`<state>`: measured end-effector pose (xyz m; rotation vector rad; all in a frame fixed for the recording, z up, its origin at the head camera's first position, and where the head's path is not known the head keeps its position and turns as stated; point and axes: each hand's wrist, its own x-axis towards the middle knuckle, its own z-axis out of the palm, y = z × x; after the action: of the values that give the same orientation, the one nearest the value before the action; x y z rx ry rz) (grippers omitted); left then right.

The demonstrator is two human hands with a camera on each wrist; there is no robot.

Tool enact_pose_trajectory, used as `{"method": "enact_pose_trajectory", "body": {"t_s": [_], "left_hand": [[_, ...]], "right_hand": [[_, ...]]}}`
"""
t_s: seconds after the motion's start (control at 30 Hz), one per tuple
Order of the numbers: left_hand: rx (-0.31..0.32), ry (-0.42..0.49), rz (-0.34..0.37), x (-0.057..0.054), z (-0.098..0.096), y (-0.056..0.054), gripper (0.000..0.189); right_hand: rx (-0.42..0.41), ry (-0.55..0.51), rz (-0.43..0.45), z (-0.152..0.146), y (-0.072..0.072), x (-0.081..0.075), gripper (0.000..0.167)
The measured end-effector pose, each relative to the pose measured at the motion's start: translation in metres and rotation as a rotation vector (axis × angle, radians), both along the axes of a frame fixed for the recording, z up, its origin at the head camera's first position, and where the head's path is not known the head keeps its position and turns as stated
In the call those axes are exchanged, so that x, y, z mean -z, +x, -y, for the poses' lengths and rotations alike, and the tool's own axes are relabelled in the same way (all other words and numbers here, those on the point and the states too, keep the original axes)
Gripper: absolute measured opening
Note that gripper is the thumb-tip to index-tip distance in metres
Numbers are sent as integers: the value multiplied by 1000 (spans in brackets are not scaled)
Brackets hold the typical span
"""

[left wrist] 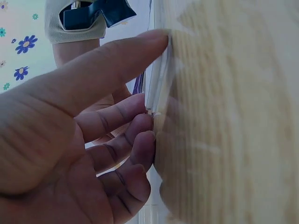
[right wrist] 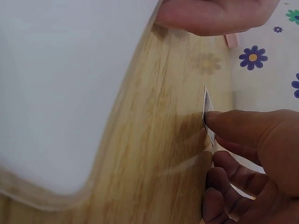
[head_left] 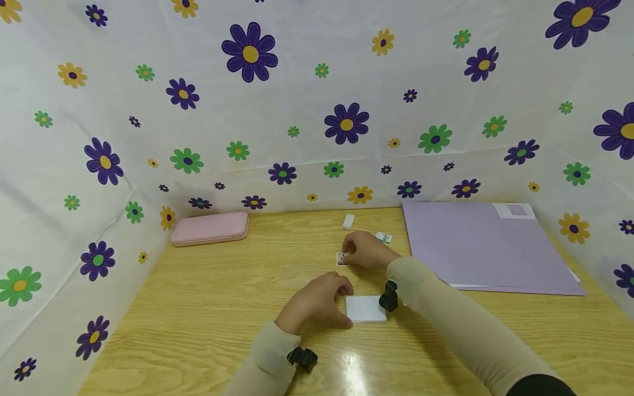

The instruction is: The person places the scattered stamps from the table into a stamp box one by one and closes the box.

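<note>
My right hand pinches a small white-bordered picture card; the thumb lies on its printed face. In the head view this card is over the table, left of the fingertips. Nearer to me lies a flat white rectangular piece with rounded corners and a clear rim. My left hand holds it at its left end, thumb at the near corner and forefinger at the far one. In the left wrist view its edge shows thin layers, and the other fingers curl beside the tabletop.
Behind the right hand lie another small printed card and a white block. A faint clear sheet lies left of centre. A pink case stands at back left, a purple folder at right. Flowered cloth surrounds the table.
</note>
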<state>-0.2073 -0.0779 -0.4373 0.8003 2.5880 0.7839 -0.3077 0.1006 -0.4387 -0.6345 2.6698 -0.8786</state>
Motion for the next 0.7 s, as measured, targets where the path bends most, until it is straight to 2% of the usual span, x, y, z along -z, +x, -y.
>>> {"method": "enact_pose_trajectory", "body": {"t_s": [0.2,0.47,0.7], "left_hand": [[11,11,-7,2,1,0,48],[20,30,15,2,3,-1,49],[25,38,40,1,5,0,49]], "right_hand": [[24,-9,17,2,0,2,15],[20,-21,-23,0,2,4,11],[35,-90,-48,-2,4,4,8]]}}
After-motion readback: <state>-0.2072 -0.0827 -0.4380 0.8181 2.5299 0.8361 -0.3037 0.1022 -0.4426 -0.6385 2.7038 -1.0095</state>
